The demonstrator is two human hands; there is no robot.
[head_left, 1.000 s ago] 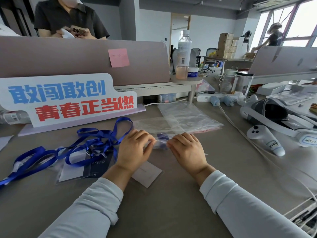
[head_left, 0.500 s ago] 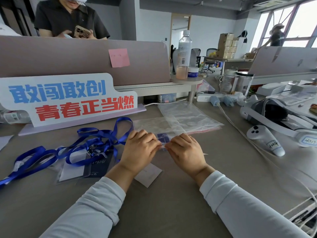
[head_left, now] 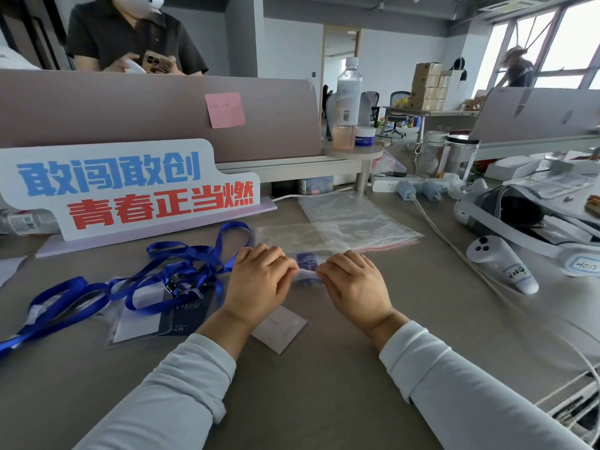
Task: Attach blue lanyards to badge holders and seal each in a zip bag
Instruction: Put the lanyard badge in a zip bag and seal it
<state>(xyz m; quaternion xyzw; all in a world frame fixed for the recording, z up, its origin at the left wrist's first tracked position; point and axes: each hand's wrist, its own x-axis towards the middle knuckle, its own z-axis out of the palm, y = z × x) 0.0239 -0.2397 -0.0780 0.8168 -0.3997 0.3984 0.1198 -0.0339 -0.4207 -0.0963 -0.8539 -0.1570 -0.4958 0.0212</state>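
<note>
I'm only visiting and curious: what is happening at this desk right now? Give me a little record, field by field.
Left hand: pinches the near edge of the bag
Right hand: pinches the same edge, close beside the left
In the bag: something blue, likely a folded lanyard
Spare bags: flat stack behind the hands
Left of hands: loose lanyards lying over badge holders
Under left wrist: white card
Right side: white controller and headset
Stage: apparently sealing the bag
</note>
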